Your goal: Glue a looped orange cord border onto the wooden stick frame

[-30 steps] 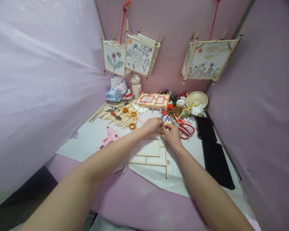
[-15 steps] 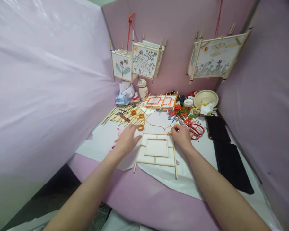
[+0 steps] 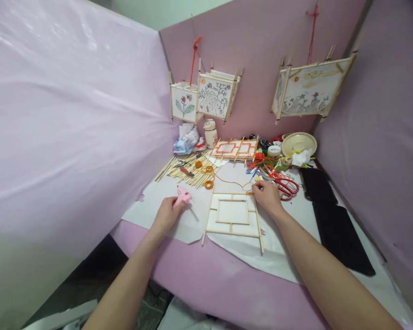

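In my left hand (image 3: 167, 213) is a pink glue gun (image 3: 182, 196), gripped by its handle above the white paper at the left. My right hand (image 3: 267, 197) pinches orange cord (image 3: 249, 193) at the upper right corner of a wooden stick frame (image 3: 231, 234). That frame lies flat, with a smaller rectangle of sticks set inside it. From the right hand the cord runs left in a loose line to an orange coil (image 3: 209, 184). The fingertips of my right hand partly hide the cord's end.
Behind lie loose sticks (image 3: 172, 172), red-handled pliers (image 3: 186, 171) and a decorated stick panel (image 3: 227, 149). Red-handled scissors (image 3: 291, 189) rest right of my right hand, near black flat objects (image 3: 318, 185). A bottle (image 3: 210, 133) stands at the back; paper lanterns (image 3: 213, 96) hang above.
My left hand has moved left and down from beside the orange coil and has taken up the pink glue gun. My right hand stays at the frame's corner. The view has shifted slightly.
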`<state>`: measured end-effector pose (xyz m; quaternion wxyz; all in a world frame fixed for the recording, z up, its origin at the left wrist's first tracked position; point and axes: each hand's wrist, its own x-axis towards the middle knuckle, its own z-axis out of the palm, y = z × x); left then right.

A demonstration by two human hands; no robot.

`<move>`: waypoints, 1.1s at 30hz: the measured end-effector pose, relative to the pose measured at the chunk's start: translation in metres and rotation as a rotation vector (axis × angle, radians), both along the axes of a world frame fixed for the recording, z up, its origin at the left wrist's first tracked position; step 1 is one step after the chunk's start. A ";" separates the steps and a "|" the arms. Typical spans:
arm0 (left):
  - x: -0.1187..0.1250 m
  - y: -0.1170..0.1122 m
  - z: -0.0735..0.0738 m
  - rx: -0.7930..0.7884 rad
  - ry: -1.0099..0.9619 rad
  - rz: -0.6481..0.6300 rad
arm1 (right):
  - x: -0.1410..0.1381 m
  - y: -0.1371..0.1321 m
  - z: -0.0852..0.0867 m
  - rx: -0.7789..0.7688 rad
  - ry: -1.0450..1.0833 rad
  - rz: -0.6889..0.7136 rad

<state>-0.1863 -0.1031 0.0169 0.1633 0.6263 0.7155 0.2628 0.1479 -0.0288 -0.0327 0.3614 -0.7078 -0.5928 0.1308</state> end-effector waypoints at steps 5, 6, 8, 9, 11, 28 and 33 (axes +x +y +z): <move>0.012 -0.007 0.032 -0.089 -0.853 0.084 | -0.002 0.000 0.004 0.000 0.017 0.020; 0.020 -0.005 0.037 -0.131 -0.976 0.056 | -0.002 0.000 0.005 -0.007 0.032 0.015; 0.040 0.001 0.043 -0.226 -1.141 -0.062 | -0.001 0.000 0.006 -0.012 0.048 0.025; 0.052 0.005 0.043 -0.279 -1.189 -0.136 | 0.000 0.000 0.007 -0.014 0.051 0.028; 0.076 0.014 0.039 -0.357 -1.227 -0.235 | 0.001 0.000 0.007 -0.018 0.048 0.029; 0.133 0.043 -0.001 -0.361 -0.777 -0.287 | 0.001 -0.001 0.014 -0.031 -0.020 0.005; 0.132 0.046 -0.010 -0.356 -0.792 -0.250 | 0.001 -0.001 0.015 -0.030 -0.003 0.013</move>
